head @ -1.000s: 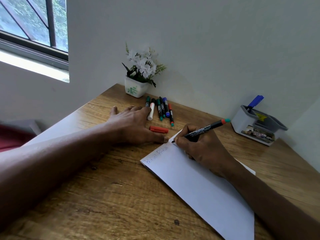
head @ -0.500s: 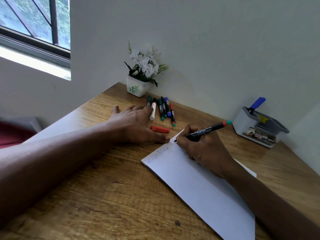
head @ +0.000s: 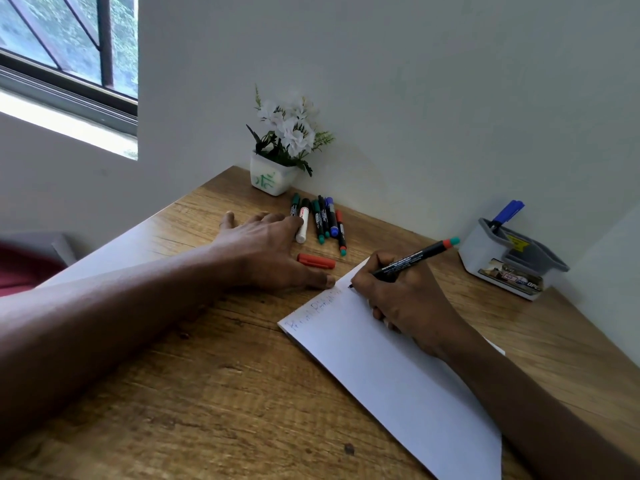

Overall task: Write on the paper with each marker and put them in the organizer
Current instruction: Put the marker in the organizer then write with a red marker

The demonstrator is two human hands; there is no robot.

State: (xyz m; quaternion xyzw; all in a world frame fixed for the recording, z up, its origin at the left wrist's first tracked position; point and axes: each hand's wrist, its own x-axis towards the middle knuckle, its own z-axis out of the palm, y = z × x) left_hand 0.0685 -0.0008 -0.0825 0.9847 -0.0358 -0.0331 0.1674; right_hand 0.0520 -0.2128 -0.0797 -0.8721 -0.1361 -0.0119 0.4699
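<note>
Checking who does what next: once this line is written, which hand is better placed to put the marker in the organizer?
Right, probably: the right hand grips the marker, and the organizer stands on its side. The left hand lies flat by the loose markers.

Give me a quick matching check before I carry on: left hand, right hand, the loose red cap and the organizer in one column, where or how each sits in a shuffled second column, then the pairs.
1. left hand
2. right hand
3. red cap
4. organizer

A. holds one blue marker, at the far right of the table
B. lies loose between the marker pile and the paper
C. grips a black marker, tip on the paper
D. flat on the table, thumb by the paper's edge

Pairs: 1-D, 2-C, 3-B, 4-A.
</note>
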